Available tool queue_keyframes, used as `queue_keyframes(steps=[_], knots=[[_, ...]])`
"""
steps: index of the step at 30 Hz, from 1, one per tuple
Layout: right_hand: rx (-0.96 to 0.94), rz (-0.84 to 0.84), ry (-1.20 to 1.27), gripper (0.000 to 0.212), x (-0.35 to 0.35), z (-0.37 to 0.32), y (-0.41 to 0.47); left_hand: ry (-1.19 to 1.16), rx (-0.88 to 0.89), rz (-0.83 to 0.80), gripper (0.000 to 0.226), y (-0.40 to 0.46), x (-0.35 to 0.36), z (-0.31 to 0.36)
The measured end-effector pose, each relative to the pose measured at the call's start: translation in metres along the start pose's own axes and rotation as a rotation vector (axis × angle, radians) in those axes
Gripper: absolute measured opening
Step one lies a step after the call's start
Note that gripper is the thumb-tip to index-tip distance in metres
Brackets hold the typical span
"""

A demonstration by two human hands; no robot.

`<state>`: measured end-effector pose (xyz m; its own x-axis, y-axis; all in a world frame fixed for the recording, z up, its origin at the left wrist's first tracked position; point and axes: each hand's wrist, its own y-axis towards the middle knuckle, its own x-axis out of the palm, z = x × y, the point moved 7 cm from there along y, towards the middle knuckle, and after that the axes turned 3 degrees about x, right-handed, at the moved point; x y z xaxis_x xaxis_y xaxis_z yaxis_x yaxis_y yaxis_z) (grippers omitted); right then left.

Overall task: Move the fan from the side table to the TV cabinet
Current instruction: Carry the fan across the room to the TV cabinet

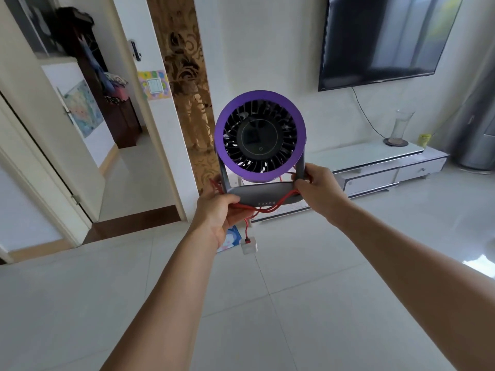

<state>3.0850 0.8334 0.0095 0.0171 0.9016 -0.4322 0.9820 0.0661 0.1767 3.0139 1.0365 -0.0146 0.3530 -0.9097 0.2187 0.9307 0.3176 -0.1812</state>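
A small fan (259, 135) with a purple ring, black blades and a grey stand is held up in the air in front of me. My left hand (219, 214) grips the left end of its grey base together with loops of a red cable (263, 208). My right hand (320, 192) grips the right end of the base and the stand's upright. A white plug (249, 246) dangles from the cable below the fan. The white TV cabinet (375, 159) stands low against the wall, beyond the fan to the right.
A wall-mounted TV (383, 38) hangs above the cabinet. A glass vase (399, 128) and a small yellow item (424, 139) stand on the cabinet's right part. A grey cylinder appliance (476, 135) stands at far right. A doorway (128, 145) opens on the left. Pale floor tiles lie ahead.
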Motion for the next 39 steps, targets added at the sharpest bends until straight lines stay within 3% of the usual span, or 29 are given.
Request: queue_keyframes(steps=[10, 15, 19, 30, 39], knots=[[-0.032, 0.004, -0.060, 0.011, 0.008, 0.037, 0.210, 0.085, 0.011, 0.050, 0.018, 0.200, 0.061, 0.017], [-0.056, -0.010, -0.098, 0.010, 0.011, 0.050, 0.297, -0.137, 0.050, 0.011, 0.050, 0.293, 0.095, 0.018], [-0.044, -0.022, -0.096, 0.013, 0.021, 0.066, 0.360, -0.220, 0.036, 0.010, 0.056, 0.360, 0.112, 0.024], [0.028, 0.018, -0.120, 0.011, 0.050, 0.105, 0.550, -0.246, 0.007, -0.035, 0.024, 0.552, 0.158, 0.038], [0.039, -0.013, -0.077, 0.018, 0.078, 0.117, 0.696, -0.179, 0.040, -0.114, 0.034, 0.707, 0.178, 0.071]])
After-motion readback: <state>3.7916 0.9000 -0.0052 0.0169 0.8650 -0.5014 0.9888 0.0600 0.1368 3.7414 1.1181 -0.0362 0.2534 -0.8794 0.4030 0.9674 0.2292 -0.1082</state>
